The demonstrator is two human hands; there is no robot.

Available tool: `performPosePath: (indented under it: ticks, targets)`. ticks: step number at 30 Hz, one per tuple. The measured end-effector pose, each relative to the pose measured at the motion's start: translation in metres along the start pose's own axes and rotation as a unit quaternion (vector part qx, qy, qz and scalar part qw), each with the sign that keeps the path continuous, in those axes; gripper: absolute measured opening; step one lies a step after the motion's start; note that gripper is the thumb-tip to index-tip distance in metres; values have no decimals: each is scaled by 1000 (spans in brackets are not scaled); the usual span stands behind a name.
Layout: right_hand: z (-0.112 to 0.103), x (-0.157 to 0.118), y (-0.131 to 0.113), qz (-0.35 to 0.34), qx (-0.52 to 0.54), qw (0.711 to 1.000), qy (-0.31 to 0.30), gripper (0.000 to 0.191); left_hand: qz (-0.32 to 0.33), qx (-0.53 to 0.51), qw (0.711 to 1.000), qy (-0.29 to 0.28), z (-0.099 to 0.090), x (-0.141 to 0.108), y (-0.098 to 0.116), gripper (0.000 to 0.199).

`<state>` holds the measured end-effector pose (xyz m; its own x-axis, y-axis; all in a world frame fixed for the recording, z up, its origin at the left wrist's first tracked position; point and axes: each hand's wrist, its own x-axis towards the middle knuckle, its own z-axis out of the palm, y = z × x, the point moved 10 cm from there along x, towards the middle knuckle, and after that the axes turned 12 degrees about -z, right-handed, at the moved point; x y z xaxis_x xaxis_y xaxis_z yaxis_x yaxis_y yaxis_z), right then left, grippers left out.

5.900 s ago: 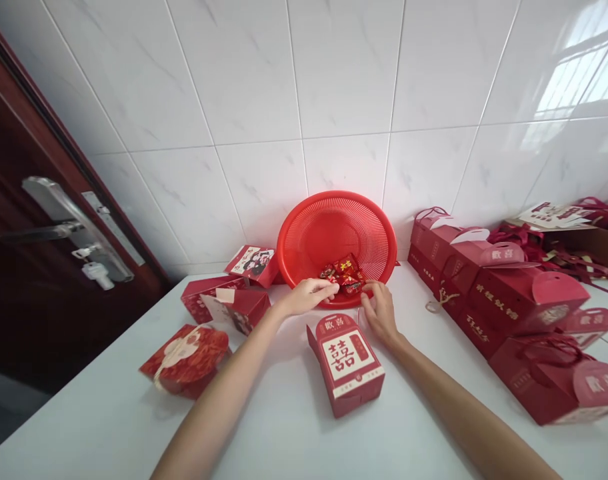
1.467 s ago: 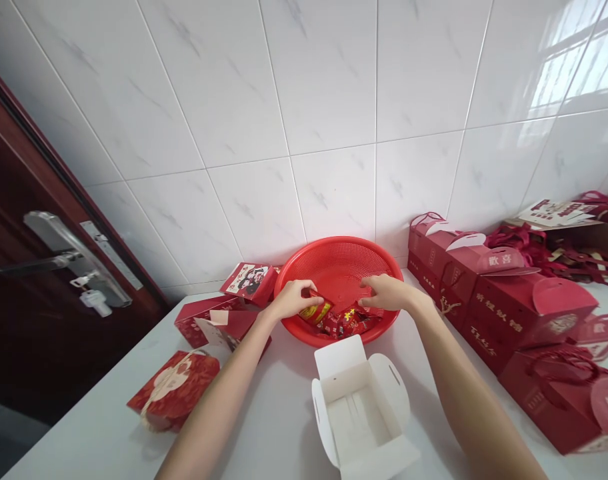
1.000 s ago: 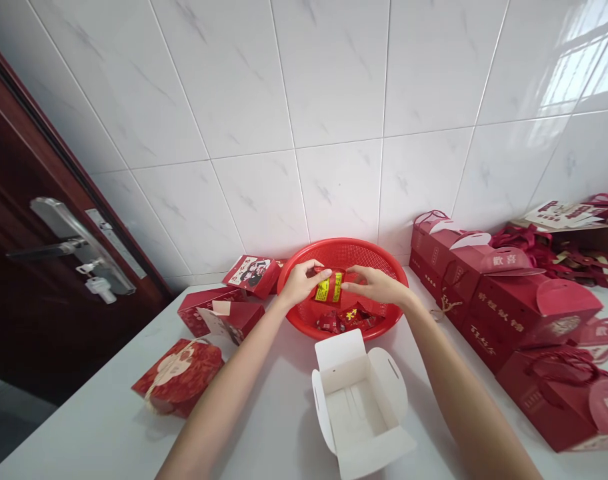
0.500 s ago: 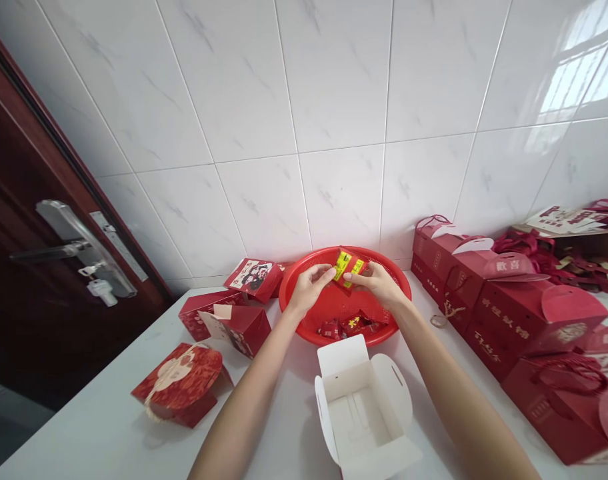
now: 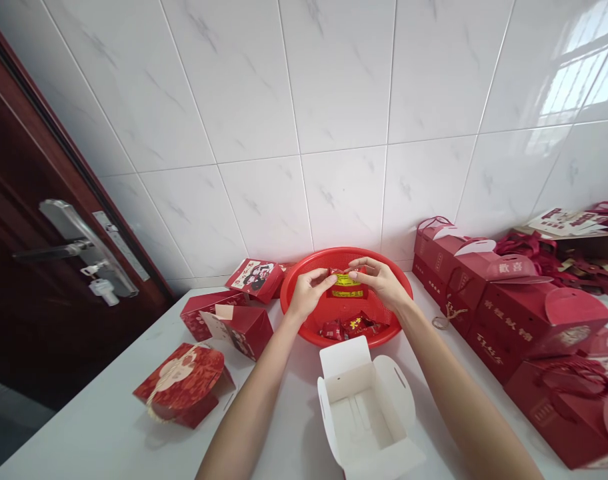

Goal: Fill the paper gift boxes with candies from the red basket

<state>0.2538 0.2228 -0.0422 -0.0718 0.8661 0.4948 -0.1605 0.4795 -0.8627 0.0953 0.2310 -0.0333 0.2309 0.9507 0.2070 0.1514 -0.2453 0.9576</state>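
Note:
Between my two hands hangs a small red packet with yellow labels [image 5: 347, 287], held up over the red plastic basket [image 5: 293, 275]. My left hand [image 5: 309, 291] pinches its left upper edge with thumb and fingers. The right-hand edge is pinched by my right hand [image 5: 379, 281], some of whose fingers are raised. Several red wrapped packets [image 5: 357, 325] lie in the bottom of the basket. Nearer to me, between my forearms, stands an open box [image 5: 364, 413] with a white inside and its flaps spread; nothing shows in it.
Red gift boxes [image 5: 184, 383] stand at the left, one with a rope handle. A row of darker red boxes [image 5: 524, 320] lines the right, with ribbons [image 5: 539, 260] behind. A tiled wall [image 5: 344, 193] bounds the back; a door handle [image 5: 79, 247] is at far left.
The packet has been turned from a slant to nearly level and sits slightly lower. My right hand's fingers have lifted and spread a little.

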Motion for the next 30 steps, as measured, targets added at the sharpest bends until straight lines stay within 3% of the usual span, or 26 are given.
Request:
performPosePath:
  ticks: [8, 17, 20, 22, 25, 27, 30]
  targets:
    - [7, -2, -7, -14, 31, 999, -3, 34, -44, -131, 990, 25, -7, 2, -9, 35]
    - [9, -2, -25, -73, 38, 995, 49, 26, -92, -319, 943, 36, -3, -1, -15, 29]
    - [12, -3, -29, -83, 25, 995, 49, 24, -86, -314, 944, 48, -5, 0, -15, 29]
    - [11, -4, -37, -107, -16, 992, 64, 23, -77, -268, 956, 88, -15, -2, -13, 28]
    - [9, -11, -61, -196, -142, 964, 109, 16, -111, -214, 962, 127, -25, -5, -14, 33]
    - [18, -18, -79, -275, -246, 923, 108, 14, -164, -227, 957, 76, -16, -6, -17, 40]
    - [48, -24, -90, -363, -362, 859, 10, 13, -181, -259, 949, -13, 1, -9, -10, 44]
